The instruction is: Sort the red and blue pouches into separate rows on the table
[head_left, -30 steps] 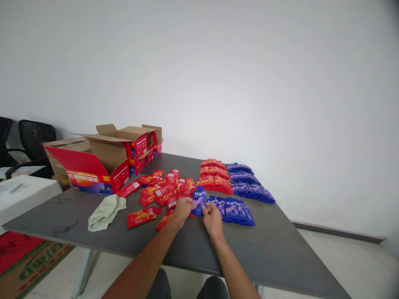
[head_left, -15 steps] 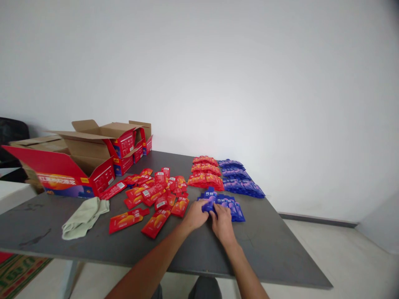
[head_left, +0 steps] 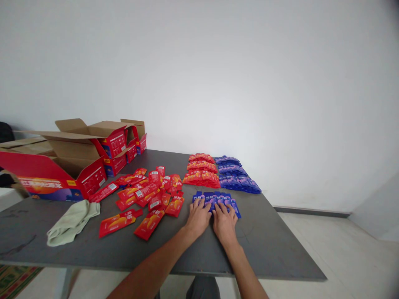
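A row of overlapping blue pouches lies on the grey table in front of me. My left hand rests on the left end of this row, fingers spread. On its right part lies my right hand, fingers also spread, palm down. Both hands touch the pouches without gripping any, and partly cover their lower edges. Behind the row are stacked rows of red pouches and, to their right, rows of blue pouches. Loose red pouches are scattered left of my left hand.
Open red cardboard boxes stand at the back left of the table. A pale green cloth lies near the front left. The white wall rises behind the table, and its right edge slopes toward me.
The blue pouch that was between my hands now lies flat in the row. My fingers have let go and spread over the pouches. The view has shifted slightly right.
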Demonstrator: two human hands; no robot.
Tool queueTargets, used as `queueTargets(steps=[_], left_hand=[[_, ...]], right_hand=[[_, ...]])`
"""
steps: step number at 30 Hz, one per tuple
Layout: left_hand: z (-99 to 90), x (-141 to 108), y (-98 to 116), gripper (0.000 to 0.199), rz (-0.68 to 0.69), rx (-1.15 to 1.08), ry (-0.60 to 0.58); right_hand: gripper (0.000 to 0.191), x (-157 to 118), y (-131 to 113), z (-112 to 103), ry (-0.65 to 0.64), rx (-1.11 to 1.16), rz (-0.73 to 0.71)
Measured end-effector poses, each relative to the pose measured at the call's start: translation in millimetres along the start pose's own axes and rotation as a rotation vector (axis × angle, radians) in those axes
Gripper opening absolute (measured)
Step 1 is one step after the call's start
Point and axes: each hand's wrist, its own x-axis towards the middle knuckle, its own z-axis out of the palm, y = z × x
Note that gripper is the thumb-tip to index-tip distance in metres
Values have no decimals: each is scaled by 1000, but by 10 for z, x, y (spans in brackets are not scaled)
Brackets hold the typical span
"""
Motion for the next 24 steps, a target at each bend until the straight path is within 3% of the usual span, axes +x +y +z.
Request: queueTargets(steps=[7,15,20,24], left_hand=[[61,-40,9,54,-71,11,-33],[32,-62,-26,56,-63,-42,-44],[-97,-99,-85,54,-49,-60,1],[-258,-136,-250,52,-80,-40,48]], right_hand=[[41,-43,29,68,-14,-57,-8],[46,-38,23,115,-13,-81,-12],[49,20,-180,47,43,-59,-53],[44,99,-452,30,46,-15,-91]])
